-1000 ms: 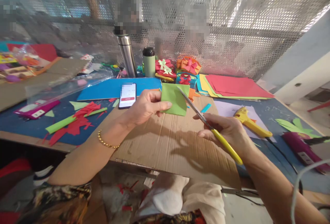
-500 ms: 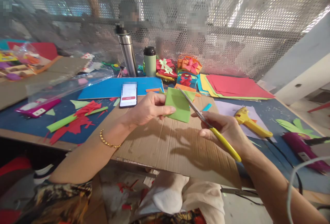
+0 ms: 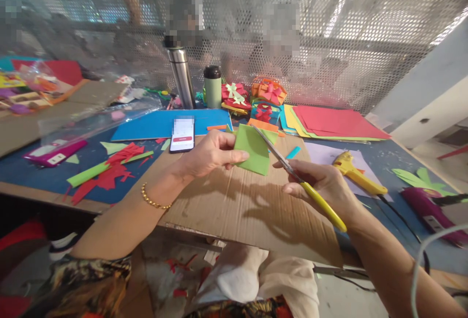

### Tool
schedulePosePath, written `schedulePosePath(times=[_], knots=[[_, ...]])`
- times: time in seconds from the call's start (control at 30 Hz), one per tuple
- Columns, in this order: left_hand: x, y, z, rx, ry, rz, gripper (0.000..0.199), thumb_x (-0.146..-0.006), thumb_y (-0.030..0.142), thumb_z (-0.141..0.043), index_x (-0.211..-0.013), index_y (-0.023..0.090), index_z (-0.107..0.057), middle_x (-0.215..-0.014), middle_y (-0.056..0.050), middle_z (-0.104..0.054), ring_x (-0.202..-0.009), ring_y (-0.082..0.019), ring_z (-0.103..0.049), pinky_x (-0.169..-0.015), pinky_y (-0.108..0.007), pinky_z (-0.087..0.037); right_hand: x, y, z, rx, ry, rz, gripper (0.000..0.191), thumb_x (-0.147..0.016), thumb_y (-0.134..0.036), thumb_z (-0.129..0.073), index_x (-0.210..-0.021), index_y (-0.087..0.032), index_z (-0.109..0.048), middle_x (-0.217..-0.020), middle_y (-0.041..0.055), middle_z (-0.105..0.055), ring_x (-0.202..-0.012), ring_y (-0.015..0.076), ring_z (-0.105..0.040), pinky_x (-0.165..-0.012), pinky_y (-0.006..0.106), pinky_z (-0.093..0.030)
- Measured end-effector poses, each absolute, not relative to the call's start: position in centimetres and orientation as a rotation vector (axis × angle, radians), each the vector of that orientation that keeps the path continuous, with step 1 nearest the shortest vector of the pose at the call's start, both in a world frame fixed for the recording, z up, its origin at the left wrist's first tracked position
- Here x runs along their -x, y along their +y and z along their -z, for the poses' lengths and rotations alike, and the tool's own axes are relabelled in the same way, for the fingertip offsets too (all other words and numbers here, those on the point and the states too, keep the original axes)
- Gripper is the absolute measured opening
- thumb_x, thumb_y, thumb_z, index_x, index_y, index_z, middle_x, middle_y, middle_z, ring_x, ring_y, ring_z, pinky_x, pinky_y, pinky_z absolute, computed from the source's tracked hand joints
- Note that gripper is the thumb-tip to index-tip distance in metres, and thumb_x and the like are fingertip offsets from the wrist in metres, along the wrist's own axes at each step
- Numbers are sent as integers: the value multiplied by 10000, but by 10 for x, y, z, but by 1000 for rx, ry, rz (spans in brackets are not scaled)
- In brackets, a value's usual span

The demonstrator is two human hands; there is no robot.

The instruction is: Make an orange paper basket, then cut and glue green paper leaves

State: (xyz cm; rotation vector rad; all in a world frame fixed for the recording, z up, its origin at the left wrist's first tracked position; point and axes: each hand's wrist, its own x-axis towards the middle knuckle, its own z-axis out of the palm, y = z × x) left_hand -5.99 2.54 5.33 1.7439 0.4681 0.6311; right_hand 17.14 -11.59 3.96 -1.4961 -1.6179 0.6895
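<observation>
My left hand (image 3: 218,151) pinches a folded green paper (image 3: 252,149) by its left side, thumb on top, above the brown cardboard sheet (image 3: 234,206). My right hand (image 3: 314,179) is closed round yellow-handled scissors (image 3: 305,186). Their blades point up and left and lie along the right edge of the green paper. Behind the blades a green flap of the paper sticks out to the right. Part of the scissor handle is hidden by my fingers.
A phone (image 3: 182,135) lies on a blue sheet (image 3: 146,124). Bottles (image 3: 212,88), paper crafts (image 3: 268,91) and coloured sheets (image 3: 336,122) stand behind. To the right is a yellow glue gun (image 3: 356,174) with a cord; red scraps (image 3: 109,174) lie left.
The scissor handles have shifted very slightly right and down. The lower right corner of the green paper has tilted a little; my left hand has barely moved.
</observation>
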Motion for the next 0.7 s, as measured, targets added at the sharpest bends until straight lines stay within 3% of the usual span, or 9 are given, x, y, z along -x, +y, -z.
schedulePosePath(times=[0.47, 0.7], knots=[[63, 28, -56, -1758, 483, -590, 295, -720, 381, -841, -653, 155, -663, -633, 20, -585, -545, -71, -455, -498, -207, -382, -176, -116, -33, 1497, -1631, -656, 859, -732, -911, -762, -1113, -149, -875, -654, -20, -421, -608, 133, -329, -527, 292, -308], [63, 28, -56, -1771, 485, -550, 299, -717, 396, -842, -656, 152, -680, -637, 9, -598, -561, -82, -462, -511, -216, -393, -181, -113, -19, 1443, -1588, -739, 857, -723, -891, -794, -1176, -166, -856, -676, -21, -424, -626, 136, -336, -532, 289, -260]])
